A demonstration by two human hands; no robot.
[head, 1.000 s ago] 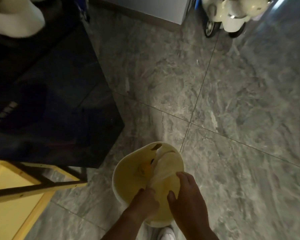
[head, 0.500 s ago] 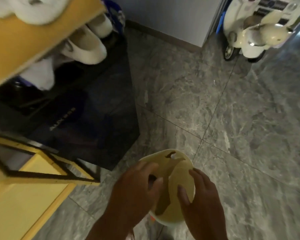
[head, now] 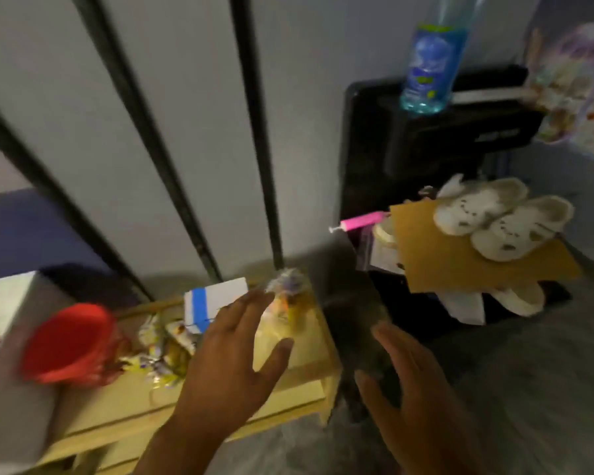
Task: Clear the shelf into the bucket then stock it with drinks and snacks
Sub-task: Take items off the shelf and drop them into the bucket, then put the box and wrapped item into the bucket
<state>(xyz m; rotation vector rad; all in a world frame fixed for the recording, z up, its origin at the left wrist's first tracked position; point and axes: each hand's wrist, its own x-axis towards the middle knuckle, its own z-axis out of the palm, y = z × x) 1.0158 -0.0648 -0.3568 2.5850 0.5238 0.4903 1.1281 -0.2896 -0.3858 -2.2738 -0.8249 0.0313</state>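
Observation:
The yellow wooden shelf (head: 299, 382) stands low at the left, its top holding a red cup (head: 71, 341), several crinkled snack wrappers (head: 162, 347), a white box with a blue stripe (head: 213, 299) and a clear bag of snacks (head: 285, 303). My left hand (head: 234, 365) hovers over the shelf top with fingers spread, fingertips beside the bag, holding nothing. My right hand (head: 415, 389) is open over the floor, right of the shelf. The bucket is out of view. The picture is blurred.
A black cabinet (head: 426, 138) stands to the right with a blue water bottle (head: 429, 66) on top. White slippers (head: 501, 221) lie on a brown board (head: 436, 255), with a pink tube (head: 360, 221) beside. A grey wall with black bars (head: 254, 132) is behind.
The view swung up from the bucket on the floor to the shelf and wall. Both hands left the bucket and its bag; the left now reaches over the shelf top.

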